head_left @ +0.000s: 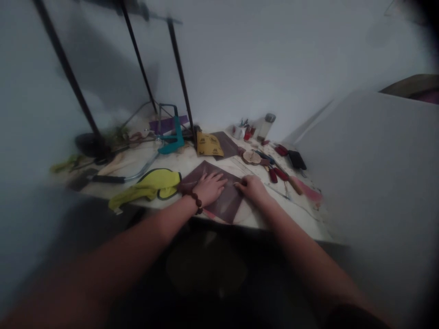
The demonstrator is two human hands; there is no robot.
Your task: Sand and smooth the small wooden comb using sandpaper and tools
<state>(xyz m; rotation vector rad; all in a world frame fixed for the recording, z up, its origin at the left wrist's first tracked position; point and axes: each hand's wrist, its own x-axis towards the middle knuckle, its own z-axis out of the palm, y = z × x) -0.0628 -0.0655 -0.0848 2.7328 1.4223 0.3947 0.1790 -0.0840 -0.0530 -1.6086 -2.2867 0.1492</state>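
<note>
A dark reddish-brown square sheet, which looks like sandpaper, lies flat near the table's front edge. My left hand rests on its middle, palm down with the fingers stretched out; a beaded bracelet circles that wrist. At the sheet's right corner is my right hand, its fingers closed together in a pinch. A tiny pale spot shows at those fingertips, too small and blurred to name. Left of the sheet lies a crumpled yellow-green cloth piece with dark edging.
Behind the sheet lie a yellow printed sheet and a teal-framed saw. A round wooden piece, red-handled tools, a black case and a clear bottle stand or lie rightward. Dark poles rise at left.
</note>
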